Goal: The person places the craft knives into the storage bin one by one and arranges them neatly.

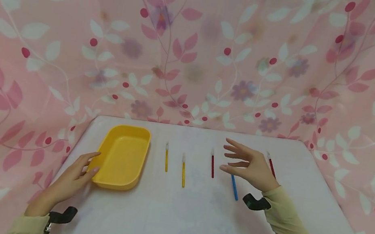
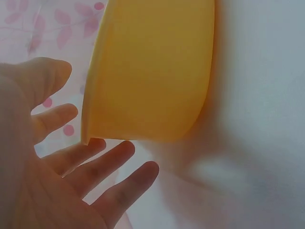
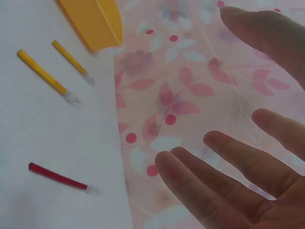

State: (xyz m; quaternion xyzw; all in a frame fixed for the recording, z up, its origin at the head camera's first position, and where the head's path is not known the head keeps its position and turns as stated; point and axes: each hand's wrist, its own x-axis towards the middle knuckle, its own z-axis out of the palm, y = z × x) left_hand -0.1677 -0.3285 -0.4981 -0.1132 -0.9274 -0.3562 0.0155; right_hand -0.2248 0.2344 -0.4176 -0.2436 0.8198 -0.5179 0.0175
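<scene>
On the left of the table a yellow plastic tray [image 1: 122,158] stands with its left wall beside my left hand [image 1: 71,176]. In the left wrist view the fingers are spread and fairly straight, fingertips [image 2: 126,148] right at the tray's rim, thumb apart from it. My right hand [image 1: 251,164] hovers over the right side of the table, fingers extended and holding nothing. Partly hidden under it is a blue pen-like stick [image 1: 234,188]. Slim sticks with pale tips lie nearby: a red one [image 1: 213,166] to its left and another red one [image 1: 272,167] partly behind it.
Two yellow sticks [image 1: 166,160] [image 1: 183,174] with pale tips lie between the tray and the nearer red one. All rest on a white-covered table [image 1: 164,219]. A pink floral curtain [image 1: 197,53] hangs behind the table and along both sides.
</scene>
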